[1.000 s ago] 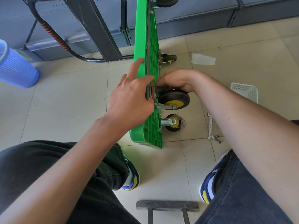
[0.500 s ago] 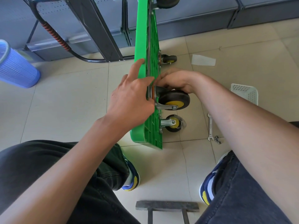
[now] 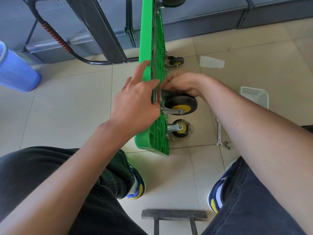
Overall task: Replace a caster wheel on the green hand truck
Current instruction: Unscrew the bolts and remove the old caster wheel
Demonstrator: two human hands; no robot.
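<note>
Knees and shoes frame the near edge, ours, with a grey metal bar lying on the floor tiles between the feet, its lower legs cut off by the frame.

Just beyond, the green hand truck stands on its side edge on the floor, underside facing right. A fixed caster sits at its near corner, partly blurred by a clear cover. Above it we hold the loose caster wheel against the deck's underside. Our left hand presses on the deck's top face with the index finger stretched along the green edge and the thumb hooked over the rim onto the caster's mounting plate. Our right hand curls over the caster's fork and plate from the far side; its fingertips are hidden behind the deck edge, so we cannot tell what they pinch.

Right of the truck lie a wrench and a few nuts touching its near end, with a white basket farther right.

Farther off, another caster shows, and a fourth is cut off at the top. A blue bin stands far left beside grey shelving.
</note>
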